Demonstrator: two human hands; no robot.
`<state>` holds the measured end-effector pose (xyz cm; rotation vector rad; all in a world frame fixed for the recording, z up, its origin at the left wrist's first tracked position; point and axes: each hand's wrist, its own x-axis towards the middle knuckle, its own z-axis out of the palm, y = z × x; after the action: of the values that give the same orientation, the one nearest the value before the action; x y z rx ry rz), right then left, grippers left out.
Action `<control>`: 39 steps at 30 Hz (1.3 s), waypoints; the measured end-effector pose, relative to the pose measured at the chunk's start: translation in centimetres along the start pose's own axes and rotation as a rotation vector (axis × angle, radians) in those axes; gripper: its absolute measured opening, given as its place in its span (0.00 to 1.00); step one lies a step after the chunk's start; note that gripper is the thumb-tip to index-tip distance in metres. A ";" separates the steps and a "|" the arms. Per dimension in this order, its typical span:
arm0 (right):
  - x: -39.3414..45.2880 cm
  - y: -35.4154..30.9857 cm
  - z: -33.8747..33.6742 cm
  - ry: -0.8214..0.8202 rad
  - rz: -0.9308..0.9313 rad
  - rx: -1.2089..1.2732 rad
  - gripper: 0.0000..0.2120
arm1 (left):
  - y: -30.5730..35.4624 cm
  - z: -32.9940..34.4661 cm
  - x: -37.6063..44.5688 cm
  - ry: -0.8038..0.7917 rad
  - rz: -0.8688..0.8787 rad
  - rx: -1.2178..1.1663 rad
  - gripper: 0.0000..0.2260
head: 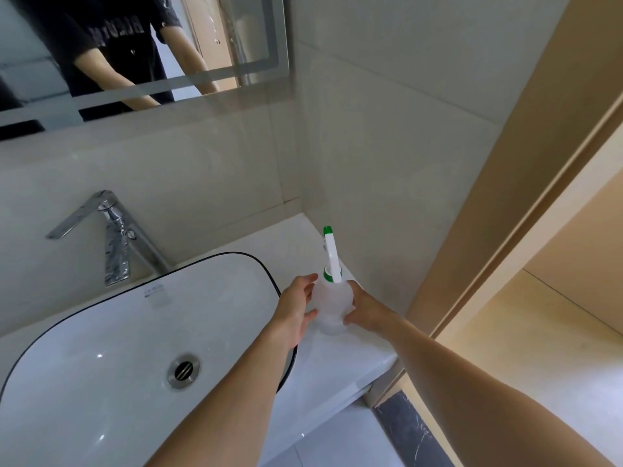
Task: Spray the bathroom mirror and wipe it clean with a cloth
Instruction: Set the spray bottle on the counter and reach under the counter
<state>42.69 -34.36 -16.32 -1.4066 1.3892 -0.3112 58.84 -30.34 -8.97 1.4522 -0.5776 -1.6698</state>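
A translucent white spray bottle (pixel 329 303) with a white and green trigger head stands on the white counter (pixel 350 352), right of the basin and close to the corner wall. My left hand (pixel 296 305) cups the bottle's left side, fingers curved around it. My right hand (pixel 364 308) holds its right side, thumb against the lower body. The mirror (pixel 141 55) hangs on the wall at the upper left and reflects a person in a black shirt. No cloth is in view.
A white basin (pixel 111 335) with a black rim and metal drain fills the lower left. A chrome faucet (pixel 114 237) stands behind it. Tiled wall closes the right side of the counter, and a beige door frame (pixel 505 197) runs beyond it.
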 end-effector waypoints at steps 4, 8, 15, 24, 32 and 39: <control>0.1 0.7 0.3 0.029 -0.011 0.119 0.41 | 0.2 0.3 0.3 -0.001 -0.002 0.025 0.18; -0.4 0.6 0.5 0.048 0.001 0.219 0.35 | 0.0 0.2 0.3 -0.001 0.004 0.046 0.17; -1.9 0.7 0.4 0.109 0.059 0.254 0.36 | 0.2 0.3 -0.8 0.037 0.046 0.079 0.21; -4.9 -2.6 -1.3 0.269 0.027 0.261 0.33 | 2.9 -0.3 -4.6 0.025 0.122 0.113 0.22; -8.8 -11.0 -4.3 0.487 -0.145 0.216 0.20 | 9.2 -3.2 -8.9 0.057 0.283 0.083 0.22; -11.1 -23.4 -3.9 0.525 -0.421 0.141 0.21 | 17.2 -8.0 -15.3 0.095 0.518 0.064 0.21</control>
<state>49.38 -33.20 9.03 -1.5552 1.4301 -1.0963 71.24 -25.98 11.52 1.2789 -0.8741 -1.1785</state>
